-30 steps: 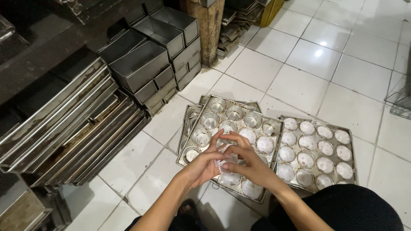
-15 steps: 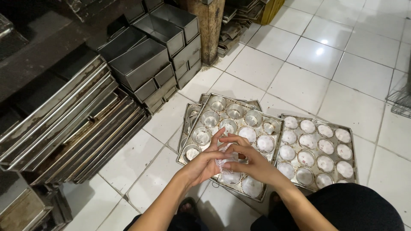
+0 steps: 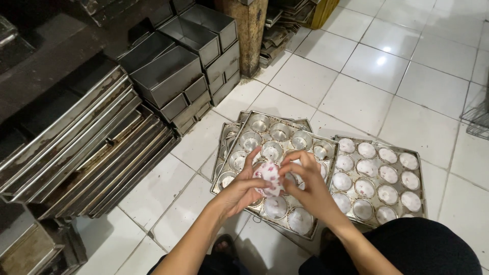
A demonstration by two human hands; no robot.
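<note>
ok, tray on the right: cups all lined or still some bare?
All lined, as far as visible: every cup of the right muffin tray shows a white paper liner. Its near edge is partly cut off by the person's dark clothing.

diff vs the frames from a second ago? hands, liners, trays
Little changed. Both hands, left hand and right hand, still hold the stack of paper liners over the front muffin tray; the fingers have shifted slightly around it. Nothing was let go. The lined tray and stacked loaf pans stayed put.

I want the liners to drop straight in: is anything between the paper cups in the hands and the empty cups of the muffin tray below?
Nothing visible: the paper cups, held by both hands, hang directly over the muffin tray.
</note>
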